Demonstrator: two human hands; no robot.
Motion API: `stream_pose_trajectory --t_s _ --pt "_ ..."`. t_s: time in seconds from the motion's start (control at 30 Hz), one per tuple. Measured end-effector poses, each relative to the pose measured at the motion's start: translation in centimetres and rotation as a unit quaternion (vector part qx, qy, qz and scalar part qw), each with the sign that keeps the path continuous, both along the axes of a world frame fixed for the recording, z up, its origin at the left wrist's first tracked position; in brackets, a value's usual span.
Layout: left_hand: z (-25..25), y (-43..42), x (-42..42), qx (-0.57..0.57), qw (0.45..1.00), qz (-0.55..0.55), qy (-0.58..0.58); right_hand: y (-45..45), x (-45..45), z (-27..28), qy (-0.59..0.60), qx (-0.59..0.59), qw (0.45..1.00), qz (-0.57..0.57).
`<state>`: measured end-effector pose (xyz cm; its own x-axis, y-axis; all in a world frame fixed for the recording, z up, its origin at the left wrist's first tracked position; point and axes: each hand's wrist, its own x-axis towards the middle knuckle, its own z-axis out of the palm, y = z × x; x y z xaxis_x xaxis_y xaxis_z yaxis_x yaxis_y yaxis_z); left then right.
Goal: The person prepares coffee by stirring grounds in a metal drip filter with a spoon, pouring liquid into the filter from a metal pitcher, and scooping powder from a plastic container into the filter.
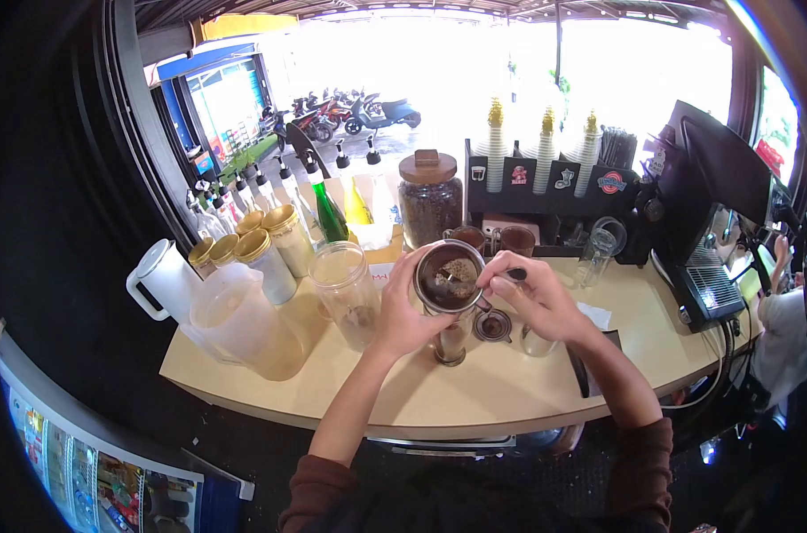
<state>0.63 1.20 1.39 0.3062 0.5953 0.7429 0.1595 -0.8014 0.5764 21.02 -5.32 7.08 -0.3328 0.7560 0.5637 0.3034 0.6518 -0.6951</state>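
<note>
My left hand [405, 306] is wrapped round the side of a round metal cup [424, 298] with dark, foamy liquid inside. The fingers of my right hand [538, 298] pinch what looks like a spoon [516, 274] at the cup's right rim; its lower end is hard to make out in the foam. Below the cup stands a glass [451, 345], partly covered by my left hand. A small metal coffee filter [492, 325] sits beside it. Under my right hand is a clear glass [538, 342], partly hidden.
To the left stand a frosted pitcher [244, 324], a white jug [161, 280], a clear jar [343, 293] and gold-lidded canisters [284, 235]. Behind are syrup bottles [328, 209], a wood-lidded bean jar [430, 200] and a cup rack [554, 182]. A monitor [727, 169] stands right.
</note>
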Motion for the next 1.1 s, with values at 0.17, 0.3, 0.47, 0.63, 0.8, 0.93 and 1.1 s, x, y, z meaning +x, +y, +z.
stream_pose_trajectory --t_s 0.17,0.3,0.47,0.63,0.8,0.93,1.1 --pt "-0.5 -0.3 0.2 0.036 0.998 0.05 0.012 -0.4 -0.7 -0.1 0.069 -0.034 0.997 -0.021" --pt "-0.7 -0.1 0.2 0.04 0.998 0.05 -0.007 -0.3 -0.1 0.0 0.032 -0.04 0.999 -0.001" --pt "-0.4 0.1 -0.2 0.048 0.998 0.034 0.008 -0.3 0.2 0.5 -0.01 -0.006 1.0 0.0" --pt "0.1 0.0 -0.2 0.058 0.998 0.025 0.012 -0.3 0.2 0.5 0.015 -0.019 1.0 -0.016" --pt "0.4 -0.4 -0.1 0.079 0.996 0.039 0.035 -0.1 -0.5 0.2 0.023 0.019 1.0 0.006" --pt "0.2 -0.1 -0.3 0.078 0.995 0.04 0.038 0.2 0.6 1.1 -0.009 -0.025 1.0 -0.005" --pt "0.4 0.0 -0.4 0.041 0.998 0.013 0.043 0.1 0.1 2.2 -0.001 -0.075 0.997 0.035"
